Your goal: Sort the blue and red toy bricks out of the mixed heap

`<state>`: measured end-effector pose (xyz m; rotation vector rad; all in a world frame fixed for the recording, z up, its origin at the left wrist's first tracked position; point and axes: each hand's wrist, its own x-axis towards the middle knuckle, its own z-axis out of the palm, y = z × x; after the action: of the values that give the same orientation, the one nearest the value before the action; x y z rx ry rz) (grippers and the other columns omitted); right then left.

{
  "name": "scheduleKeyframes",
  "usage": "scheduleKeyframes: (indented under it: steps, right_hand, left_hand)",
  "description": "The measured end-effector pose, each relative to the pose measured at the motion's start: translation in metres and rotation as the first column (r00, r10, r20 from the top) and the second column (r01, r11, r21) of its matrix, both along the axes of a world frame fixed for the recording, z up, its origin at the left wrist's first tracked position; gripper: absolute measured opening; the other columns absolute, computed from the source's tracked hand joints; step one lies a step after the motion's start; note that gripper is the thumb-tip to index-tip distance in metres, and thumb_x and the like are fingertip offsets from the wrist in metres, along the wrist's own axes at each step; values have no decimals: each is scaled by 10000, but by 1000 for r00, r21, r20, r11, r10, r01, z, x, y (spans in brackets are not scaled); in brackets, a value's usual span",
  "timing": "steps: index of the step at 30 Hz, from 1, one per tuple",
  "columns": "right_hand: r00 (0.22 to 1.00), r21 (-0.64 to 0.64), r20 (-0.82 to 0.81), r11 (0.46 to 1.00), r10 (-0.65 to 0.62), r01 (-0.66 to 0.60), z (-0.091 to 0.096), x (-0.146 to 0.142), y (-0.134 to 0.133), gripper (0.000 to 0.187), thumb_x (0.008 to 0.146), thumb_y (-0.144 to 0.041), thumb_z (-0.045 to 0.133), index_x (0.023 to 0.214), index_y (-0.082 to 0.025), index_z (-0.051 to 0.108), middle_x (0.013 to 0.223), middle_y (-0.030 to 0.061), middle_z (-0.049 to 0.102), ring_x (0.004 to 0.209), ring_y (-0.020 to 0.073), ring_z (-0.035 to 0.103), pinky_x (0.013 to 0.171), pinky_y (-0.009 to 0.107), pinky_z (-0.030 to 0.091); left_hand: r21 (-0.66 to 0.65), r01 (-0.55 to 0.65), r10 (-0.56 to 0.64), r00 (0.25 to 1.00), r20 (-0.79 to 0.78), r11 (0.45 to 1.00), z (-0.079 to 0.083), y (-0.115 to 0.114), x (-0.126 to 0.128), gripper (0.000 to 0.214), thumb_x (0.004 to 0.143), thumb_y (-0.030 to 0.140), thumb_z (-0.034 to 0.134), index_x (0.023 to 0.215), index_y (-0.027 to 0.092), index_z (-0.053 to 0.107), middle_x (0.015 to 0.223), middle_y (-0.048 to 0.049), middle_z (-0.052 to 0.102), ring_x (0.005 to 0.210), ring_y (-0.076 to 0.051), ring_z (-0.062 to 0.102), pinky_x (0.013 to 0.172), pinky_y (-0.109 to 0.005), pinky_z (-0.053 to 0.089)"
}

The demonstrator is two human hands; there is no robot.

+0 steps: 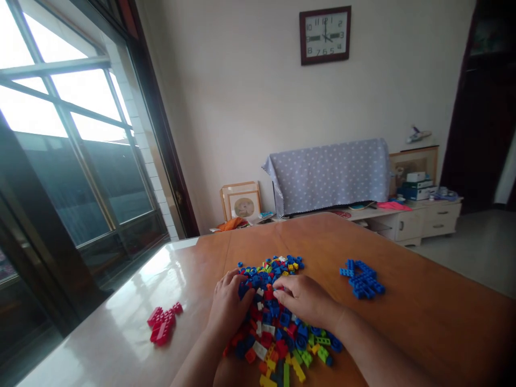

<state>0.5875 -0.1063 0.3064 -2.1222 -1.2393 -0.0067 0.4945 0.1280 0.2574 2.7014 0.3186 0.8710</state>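
Note:
A mixed pile of small plastic building bricks (278, 317), blue, red, yellow, green and white, lies on the wooden table (423, 312) in front of me. My left hand (230, 306) rests on the pile's left side with its fingers curled down into the bricks. My right hand (304, 298) lies on the pile's middle, fingertips pinched together at a brick; what they hold is too small to name. A small heap of red bricks (163, 322) sits apart at the left. A heap of blue bricks (363, 279) sits apart at the right.
A large window (72, 150) runs along the left. Behind the table stand a low white cabinet (419, 220), something draped in a dotted grey cloth (328, 174), framed pictures (242, 201) and boxes. A wall clock (324, 35) hangs above.

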Motion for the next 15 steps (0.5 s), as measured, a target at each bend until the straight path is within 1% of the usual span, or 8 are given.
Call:
scheduleKeyframes:
  steps: [5, 7, 8, 9, 10, 12, 14, 15]
  right_hand:
    - [1000, 7, -10, 1000, -11, 12, -5, 2, 2, 230, 940, -369, 533, 990, -257, 727, 910, 15, 760, 808, 175, 660, 671, 246, 377]
    - [1000, 17, -14, 1000, -15, 15, -6, 1, 2, 228, 937, -369, 537, 998, -261, 729, 924, 17, 761, 827, 183, 667, 681, 250, 387]
    - [1000, 27, -16, 1000, -14, 15, -6, 1, 2, 228, 936, -367, 539, 1003, -262, 730, 936, 19, 762, 840, 186, 669, 688, 252, 395]
    - [1000, 41, -16, 999, -11, 11, -6, 0, 2, 229, 935, -363, 541, 1011, -264, 732, 951, 21, 761, 858, 190, 672, 700, 255, 403]
    - [1000, 57, -16, 998, -5, 6, -5, -1, 2, 229, 935, -357, 543, 1021, -266, 734, 964, 21, 760, 876, 193, 673, 715, 258, 412]
    - [1000, 96, -23, 995, 4, -2, -4, -3, 3, 233, 936, -346, 545, 1048, -274, 737, 969, 18, 754, 882, 191, 670, 740, 266, 427]
    - [999, 137, -38, 991, 4, 2, -2, -6, 5, 242, 934, -338, 552, 1079, -272, 735, 942, 18, 740, 844, 183, 661, 743, 272, 442]
    - [999, 161, -50, 987, 5, 3, -2, -7, 5, 248, 930, -336, 560, 1094, -266, 732, 931, 20, 731, 828, 179, 655, 744, 272, 451]
  left_hand:
    - [-32, 49, -47, 997, 60, 998, 13, 2, -9, 241, 909, 382, 606, 1078, 264, 731, 1186, -75, 648, 1132, -278, 581, 1010, -456, 456]
    - [-134, 82, -68, 992, 104, 988, 22, 1, -13, 272, 908, 414, 608, 1098, 268, 737, 1110, -78, 664, 1079, -276, 605, 973, -447, 476]
    - [-233, 111, -82, 988, 131, 966, 27, -1, -15, 299, 906, 435, 610, 1118, 263, 733, 1087, -77, 671, 1053, -271, 620, 951, -437, 489]
    - [-361, 152, -99, 982, 161, 920, 32, -3, -17, 335, 904, 458, 613, 1147, 254, 721, 1080, -77, 680, 1034, -266, 636, 931, -424, 502]
    - [-507, 202, -118, 974, 192, 838, 37, -6, -18, 377, 898, 480, 620, 1179, 242, 704, 1089, -78, 690, 1018, -260, 651, 911, -412, 515]
    - [-743, 301, -167, 953, 252, 598, 44, -14, -21, 455, 876, 505, 653, 1225, 214, 666, 1132, -86, 702, 1005, -252, 672, 887, -392, 533]
    - [-846, 362, -210, 930, 300, 392, 48, -22, -23, 487, 843, 488, 710, 1223, 190, 648, 1163, -96, 703, 1011, -246, 678, 889, -379, 537]
    - [-864, 380, -224, 921, 319, 330, 48, -26, -23, 483, 826, 470, 737, 1203, 183, 649, 1162, -99, 705, 1017, -243, 677, 896, -374, 535]
